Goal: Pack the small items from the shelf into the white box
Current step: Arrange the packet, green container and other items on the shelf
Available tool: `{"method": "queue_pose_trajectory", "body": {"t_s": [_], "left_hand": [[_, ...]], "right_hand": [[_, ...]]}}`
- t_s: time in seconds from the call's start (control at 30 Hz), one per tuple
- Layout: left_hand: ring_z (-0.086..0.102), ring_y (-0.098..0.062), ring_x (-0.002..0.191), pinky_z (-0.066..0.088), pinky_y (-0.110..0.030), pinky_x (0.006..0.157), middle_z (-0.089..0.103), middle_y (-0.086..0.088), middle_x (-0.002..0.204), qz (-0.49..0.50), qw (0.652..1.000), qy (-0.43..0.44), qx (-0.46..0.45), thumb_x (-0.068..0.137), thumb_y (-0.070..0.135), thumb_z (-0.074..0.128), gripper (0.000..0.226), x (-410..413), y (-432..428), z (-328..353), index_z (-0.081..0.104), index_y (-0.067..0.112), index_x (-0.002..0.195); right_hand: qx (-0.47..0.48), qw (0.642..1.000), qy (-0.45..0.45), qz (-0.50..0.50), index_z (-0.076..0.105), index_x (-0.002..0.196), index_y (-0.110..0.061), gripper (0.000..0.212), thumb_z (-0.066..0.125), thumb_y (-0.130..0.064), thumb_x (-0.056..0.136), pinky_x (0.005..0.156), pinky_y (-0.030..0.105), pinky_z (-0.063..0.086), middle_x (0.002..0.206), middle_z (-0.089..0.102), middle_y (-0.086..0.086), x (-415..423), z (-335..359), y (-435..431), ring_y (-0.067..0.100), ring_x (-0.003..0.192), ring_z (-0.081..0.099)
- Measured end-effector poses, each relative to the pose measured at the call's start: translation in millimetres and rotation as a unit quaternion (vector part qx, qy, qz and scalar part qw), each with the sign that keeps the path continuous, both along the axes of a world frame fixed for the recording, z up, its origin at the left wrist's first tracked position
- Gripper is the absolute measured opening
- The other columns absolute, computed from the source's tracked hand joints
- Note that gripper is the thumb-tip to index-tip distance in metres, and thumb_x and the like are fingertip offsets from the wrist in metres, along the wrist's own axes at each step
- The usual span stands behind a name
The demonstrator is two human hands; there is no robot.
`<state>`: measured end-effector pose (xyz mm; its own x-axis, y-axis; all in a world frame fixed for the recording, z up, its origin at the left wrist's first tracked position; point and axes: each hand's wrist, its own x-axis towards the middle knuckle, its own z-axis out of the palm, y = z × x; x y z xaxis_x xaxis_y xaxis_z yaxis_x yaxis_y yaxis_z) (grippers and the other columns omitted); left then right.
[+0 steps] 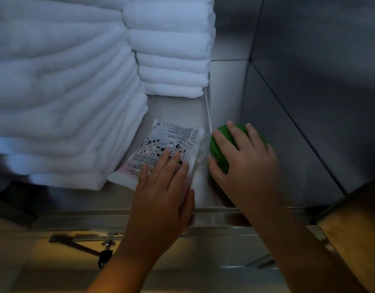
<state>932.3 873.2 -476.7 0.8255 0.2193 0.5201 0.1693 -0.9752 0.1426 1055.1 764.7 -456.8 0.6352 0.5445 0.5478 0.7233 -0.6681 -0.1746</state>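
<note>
A flat white packet (161,142) with black print lies on the steel shelf (178,106), its left edge against the towels. My left hand (163,187) lies on its near half, fingers fairly straight and thumb at its right edge. Right of it sits a round green item (219,149) wrapped in clear plastic. My right hand (243,157) curls over the green item, fingers across its top and thumb at its near side. The white box is out of view.
Tall stacks of folded white towels (61,92) fill the shelf's left and back (171,49). Steel walls (309,92) close the right side. A wooden surface (355,225) sits at the lower right. Below the shelf's front lip (119,216) a caster (105,259) shows.
</note>
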Motion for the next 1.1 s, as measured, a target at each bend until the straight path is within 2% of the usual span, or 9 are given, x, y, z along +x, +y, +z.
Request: {"method": "queue_pose_trajectory", "body": {"t_s": [0.1, 0.2, 0.3, 0.53, 0.77, 0.9, 0.97, 1.03, 1.1], "left_hand": [[0.034, -0.034, 0.129, 0.017, -0.060, 0.100, 0.050, -0.018, 0.133, -0.006, 1.000, 0.022, 0.015, 0.086, 0.036, 0.042, 0.052, -5.7, 3.1, -0.4, 0.057, 0.001, 0.122], [0.034, -0.036, 0.129, 0.016, -0.061, 0.100, 0.047, -0.018, 0.135, -0.016, 0.999, 0.043, 0.029, 0.095, 0.047, 0.025, 0.062, -10.8, 6.9, -1.0, 0.055, 0.001, 0.124], [0.034, -0.037, 0.129, 0.019, -0.061, 0.100, 0.047, -0.018, 0.135, -0.022, 0.998, 0.053, 0.036, 0.098, 0.046, 0.015, 0.066, -13.3, 9.1, -2.9, 0.055, 0.000, 0.124], [0.042, -0.038, 0.123, 0.025, -0.063, 0.094, 0.051, -0.022, 0.130, -0.036, 0.994, 0.035, 0.095, 0.101, 0.036, 0.009, 0.062, -16.6, 8.6, -5.9, 0.055, -0.001, 0.122], [0.051, -0.038, 0.115, 0.039, -0.063, 0.088, 0.056, -0.022, 0.124, -0.045, 0.991, 0.007, 0.125, 0.100, 0.032, 0.020, 0.054, -24.8, -7.6, -8.4, 0.060, -0.001, 0.116], [0.053, -0.037, 0.114, 0.039, -0.062, 0.087, 0.057, -0.020, 0.123, -0.042, 0.990, 0.004, 0.133, 0.101, 0.033, 0.015, 0.059, -28.0, -12.9, -9.3, 0.063, 0.000, 0.113], [0.052, -0.036, 0.115, 0.037, -0.062, 0.090, 0.057, -0.020, 0.124, -0.038, 0.990, 0.007, 0.132, 0.101, 0.036, 0.017, 0.060, -27.7, -13.8, -9.4, 0.063, 0.000, 0.114], [0.050, -0.036, 0.118, 0.034, -0.061, 0.092, 0.055, -0.019, 0.127, -0.032, 0.991, 0.011, 0.133, 0.097, 0.040, 0.027, 0.056, -27.9, -11.6, -9.2, 0.060, 0.000, 0.118], [0.046, -0.035, 0.121, 0.032, -0.061, 0.094, 0.053, -0.019, 0.129, -0.026, 0.991, 0.008, 0.134, 0.086, 0.031, 0.040, 0.049, -28.6, -7.8, -9.6, 0.057, 0.000, 0.121]], "right_hand": [[0.006, 1.000, -0.009, 0.006, 0.063, 0.118, -0.012, 0.045, 0.068, -0.031, 0.077, 0.085, 0.054, 0.044, 0.126, 0.058, 0.016, -10.4, -0.6, -3.9, 0.042, 0.116, 0.052], [0.006, 1.000, -0.008, 0.006, 0.062, 0.120, -0.012, 0.046, 0.066, -0.031, 0.078, 0.086, 0.055, 0.044, 0.126, 0.058, 0.017, -19.3, 0.2, -7.9, 0.042, 0.116, 0.051], [0.003, 1.000, -0.004, 0.001, 0.061, 0.121, -0.011, 0.047, 0.063, -0.032, 0.079, 0.087, 0.055, 0.044, 0.127, 0.057, 0.017, -26.2, 1.4, -10.9, 0.042, 0.117, 0.051], [0.007, 1.000, -0.004, 0.001, 0.061, 0.122, -0.010, 0.047, 0.063, -0.032, 0.080, 0.087, 0.056, 0.043, 0.128, 0.056, 0.018, -36.5, 1.2, -16.3, 0.043, 0.118, 0.049], [-0.010, 1.000, 0.014, 0.005, 0.058, 0.125, -0.010, 0.052, 0.063, -0.034, 0.079, 0.087, 0.058, 0.044, 0.131, 0.053, 0.019, -48.5, 4.5, -26.5, 0.045, 0.120, 0.047], [-0.025, 0.999, 0.023, 0.009, 0.057, 0.127, -0.011, 0.056, 0.058, -0.039, 0.078, 0.087, 0.058, 0.043, 0.132, 0.052, 0.018, -54.8, 6.8, -33.6, 0.044, 0.121, 0.046], [-0.032, 0.999, 0.020, 0.015, 0.057, 0.127, -0.011, 0.060, 0.061, -0.040, 0.075, 0.088, 0.058, 0.043, 0.133, 0.052, 0.018, -55.4, 7.0, -36.7, 0.044, 0.121, 0.046], [-0.039, 0.999, 0.014, 0.028, 0.056, 0.128, -0.011, 0.066, 0.068, -0.040, 0.070, 0.088, 0.060, 0.043, 0.133, 0.052, 0.018, -53.5, 6.2, -41.0, 0.044, 0.121, 0.046], [-0.060, 0.997, 0.005, 0.045, 0.054, 0.129, -0.011, 0.076, 0.078, -0.040, 0.062, 0.086, 0.061, 0.043, 0.133, 0.051, 0.017, -50.4, 5.4, -46.1, 0.045, 0.121, 0.046]]}}
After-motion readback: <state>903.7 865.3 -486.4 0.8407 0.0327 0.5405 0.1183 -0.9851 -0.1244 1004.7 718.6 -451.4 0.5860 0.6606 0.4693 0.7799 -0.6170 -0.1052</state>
